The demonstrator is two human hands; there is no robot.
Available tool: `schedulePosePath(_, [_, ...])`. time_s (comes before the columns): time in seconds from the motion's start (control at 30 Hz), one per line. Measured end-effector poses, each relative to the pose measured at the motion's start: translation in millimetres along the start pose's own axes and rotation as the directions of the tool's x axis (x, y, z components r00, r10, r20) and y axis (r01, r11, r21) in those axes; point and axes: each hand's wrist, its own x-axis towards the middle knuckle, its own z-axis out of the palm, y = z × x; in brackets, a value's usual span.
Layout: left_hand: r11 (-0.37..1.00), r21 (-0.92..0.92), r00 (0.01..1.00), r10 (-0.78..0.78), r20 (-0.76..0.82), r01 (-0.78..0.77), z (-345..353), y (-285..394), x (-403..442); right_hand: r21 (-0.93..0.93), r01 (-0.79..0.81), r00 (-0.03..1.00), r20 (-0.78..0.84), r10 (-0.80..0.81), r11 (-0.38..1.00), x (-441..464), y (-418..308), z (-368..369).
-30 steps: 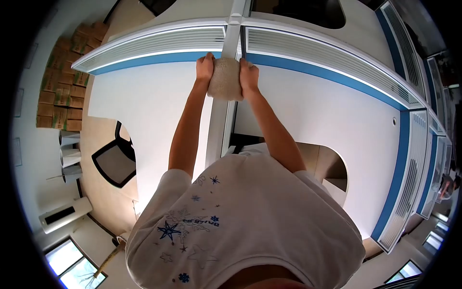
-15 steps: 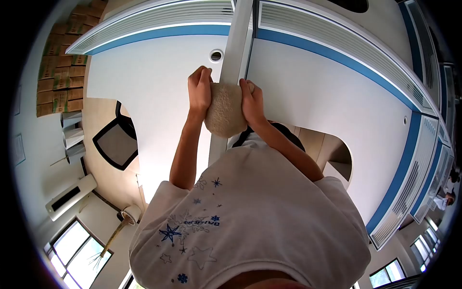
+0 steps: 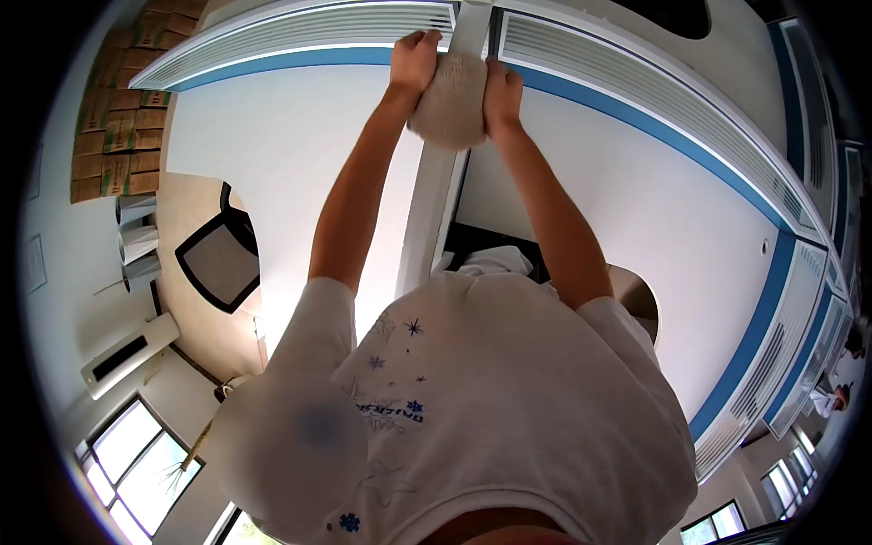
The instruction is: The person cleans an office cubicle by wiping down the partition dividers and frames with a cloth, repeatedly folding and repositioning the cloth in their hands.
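A beige, rounded, soft-looking piece with a textured surface (image 3: 450,104) hangs between my two hands; I cannot make out its exact kind. My left hand (image 3: 415,65) is closed on its upper left edge. On the opposite edge, my right hand (image 3: 503,95) grips it with bent fingers. Both arms reach far forward, and the piece is over the pale strip (image 3: 427,209) that runs between two white desk tops. Parts of the fingers are hidden behind the piece.
White desk tops (image 3: 272,136) lie on both sides, bordered by blue-edged partitions with slatted panels (image 3: 627,82). A dark-framed chair (image 3: 218,263) stands at left, near stacked cardboard boxes (image 3: 118,127). A blurred patch covers part of my shirt (image 3: 509,381).
Both hands have moved forward, away from my body, carrying the beige piece toward the partition. My arms are straighter now. A blurred patch has appeared at lower left.
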Motion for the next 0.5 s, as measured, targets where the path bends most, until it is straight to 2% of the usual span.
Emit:
schedulePosePath(0.13, [0.999, 0.005, 0.999, -0.042, -0.034, 0.042, 11, -5, 26, -0.086, -0.037, 0.998, -0.055, 0.032, 0.996, 16, -11, 2])
schedulePosePath(0.17, [0.994, 0.055, 0.994, 0.101, -0.042, -0.099, 15, -26, 39, -0.136, -0.03, 0.997, -0.068, 0.021, 0.99, 8, -21, 0])
schedulePosePath(0.27, [0.994, -0.033, 0.992, -0.104, -0.071, 0.102, 15, -23, 35, -0.189, -0.016, 0.995, -0.1, -0.003, 0.982, -3, -29, -6])
schedulePosePath(0.3, [0.999, 0.053, 0.997, -0.009, -0.077, 0.013, 13, -24, 35, -0.199, 0.006, 0.993, -0.112, -0.029, 0.98, -6, -27, -8])
schedulePosePath(0.4, [0.993, -0.071, 0.996, -0.09, 0.014, 0.09, 5, -26, 17, -0.274, 0.024, 0.998, -0.055, -0.041, 0.961, -22, -30, -21])
schedulePosePath(0.43, [0.999, -0.013, 0.999, 0.045, -0.02, -0.045, 2, -28, 10, -0.26, 0.059, 0.997, -0.037, -0.071, 0.964, -29, -31, -25])
schedulePosePath(0.5, [0.992, -0.114, 0.999, -0.052, -0.004, 0.051, -5, -24, -12, -0.221, 0.063, 0.997, -0.025, -0.07, 0.973, -41, -23, -26])
